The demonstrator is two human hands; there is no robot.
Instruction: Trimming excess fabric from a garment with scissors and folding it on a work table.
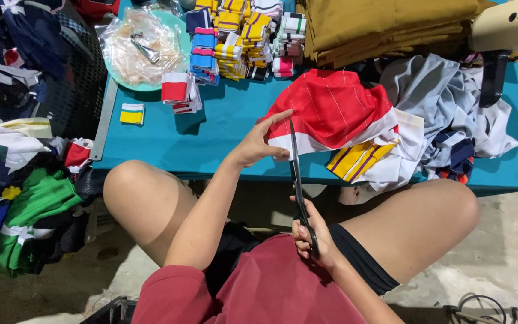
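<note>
Head view: the person sits with bare knees drawn up before a low teal desk (pixel 211 129). The left hand (pixel 258 143) reaches forward and its fingers (pixel 277 120) are clamped on the edge of a red and white striped cloth (pixel 331 108), which lies on the desk at its near edge, thumb under and fingers over the fold. The right hand (pixel 316 237), low near the lap, has its fingers closed through the handles of black scissors (pixel 295 180); the long blades point up and away, their tip touching the cloth's white border just beside the left hand. A yellow and purple striped piece (pixel 358 159) hangs over the desk edge to the right of the red cloth, with a heap of grey and white garments (pixel 445 102) beyond it. Further back stand stacks of small striped collar pieces (pixel 235 36), a folded mustard fabric pile (pixel 385 24) and a round teal tray (pixel 181 42) holding clear plastic bags. A mound of mixed coloured clothing (pixel 19 180) lies on the floor at the left
</note>
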